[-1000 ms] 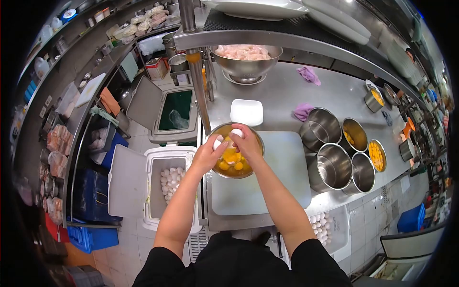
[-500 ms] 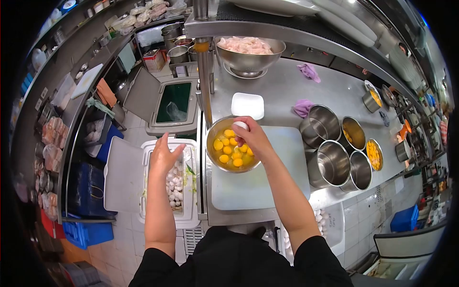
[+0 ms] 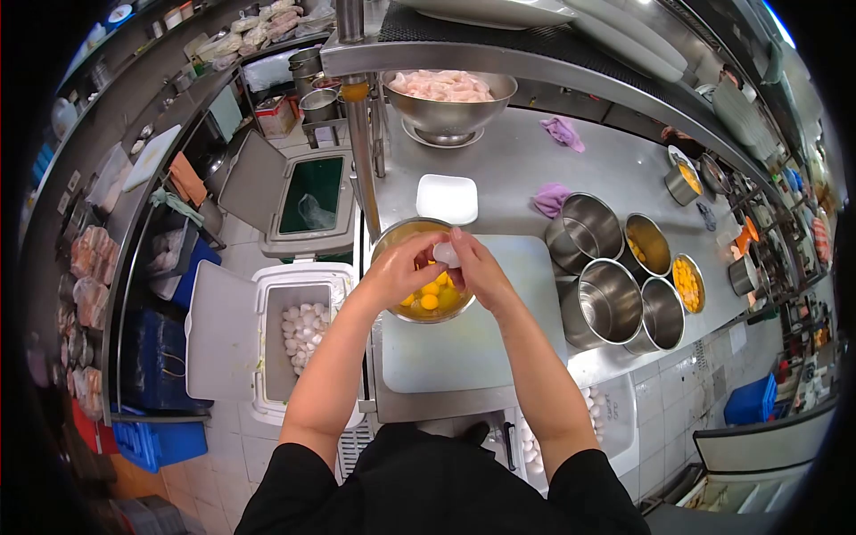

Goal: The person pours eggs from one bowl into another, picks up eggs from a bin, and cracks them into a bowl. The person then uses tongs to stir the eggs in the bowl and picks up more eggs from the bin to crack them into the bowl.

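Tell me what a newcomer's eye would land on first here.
Probably the bright yellow yolks in the steel bowl near the left edge of the counter, with the left hand and right hand holding a white eggshell above them. Next, likely the heap of white shells in the open bin left of the counter, then the steel pots right of the cutting board.

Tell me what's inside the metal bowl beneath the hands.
Yellow yolks lie in the metal bowl. The left hand, right hand and eggshell cover part of its inside; anything there is hidden.
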Tool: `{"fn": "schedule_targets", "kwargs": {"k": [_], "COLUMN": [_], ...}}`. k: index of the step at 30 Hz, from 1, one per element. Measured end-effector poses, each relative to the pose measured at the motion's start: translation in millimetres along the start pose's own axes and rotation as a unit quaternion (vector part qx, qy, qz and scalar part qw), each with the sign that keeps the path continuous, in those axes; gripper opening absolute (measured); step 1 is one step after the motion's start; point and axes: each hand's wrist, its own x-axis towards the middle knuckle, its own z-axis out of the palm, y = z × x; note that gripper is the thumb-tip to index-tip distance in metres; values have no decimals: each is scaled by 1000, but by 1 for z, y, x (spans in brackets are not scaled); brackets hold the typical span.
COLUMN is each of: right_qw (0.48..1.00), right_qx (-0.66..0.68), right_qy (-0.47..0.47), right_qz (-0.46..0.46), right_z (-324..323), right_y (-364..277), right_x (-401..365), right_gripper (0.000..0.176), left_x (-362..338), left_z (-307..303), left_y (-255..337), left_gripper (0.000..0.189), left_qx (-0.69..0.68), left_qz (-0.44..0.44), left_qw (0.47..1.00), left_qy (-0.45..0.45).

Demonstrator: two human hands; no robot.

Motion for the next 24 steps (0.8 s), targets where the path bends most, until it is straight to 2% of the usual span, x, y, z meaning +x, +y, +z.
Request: {"fn": "schedule_targets", "kwargs": {"k": [1,2,4,5,7,8,10,11,13,17,20,22,23,24], "right_qw": [998,998,951,952,921,921,876,876,812,783,771,802,801,833], "right_qx": [-61,-60,-250,-249,-362,-363,-462,-462,-550,-582,-596,-531,-531,-491], "right_qy": [30,29,76,74,57,55,45,45,64,65,85,118,118,85], "right_qz": [-3,-3,-164,-164,-132,-132,-132,-130,-186,-209,-209,-249,-249,-240], "right_z": [4,6,7,8,4,3,1,-2,-7,-10,-3,7,13,21], "right_y": [-3,0,8,5,-2,-6,-12,-10,-5,-12,-23,-33,-40,-48], "right_x": [0,4,13,13,11,10,10,13,17,12,6,2,-1,-3], "right_gripper": [45,45,45,45,47,47,48,48,49,46,45,57,57,65], "left_x": [3,5,7,6,6,6,7,8,9,15,16,14,11,6], "left_z": [-1,0,1,2,4,6,11,13,16,12,13,12,8,2], "left_y": [-3,-5,-8,-7,-6,-8,-15,-17,-21,-28,-27,-20,-14,-8], "left_gripper": [48,48,48,48,48,48,49,49,50,51,51,50,50,49], "left_qx": [10,11,37,37,-8,-8,-12,-14,12,82,126,59,59,33], "left_qz": [-7,-8,-32,-33,-4,-4,20,19,62,92,138,91,91,88], "left_qw": [1000,1000,999,999,1000,1000,998,998,995,991,979,988,988,987], "left_qy": [-10,-10,-13,-12,22,23,51,50,79,55,88,108,109,132]}}
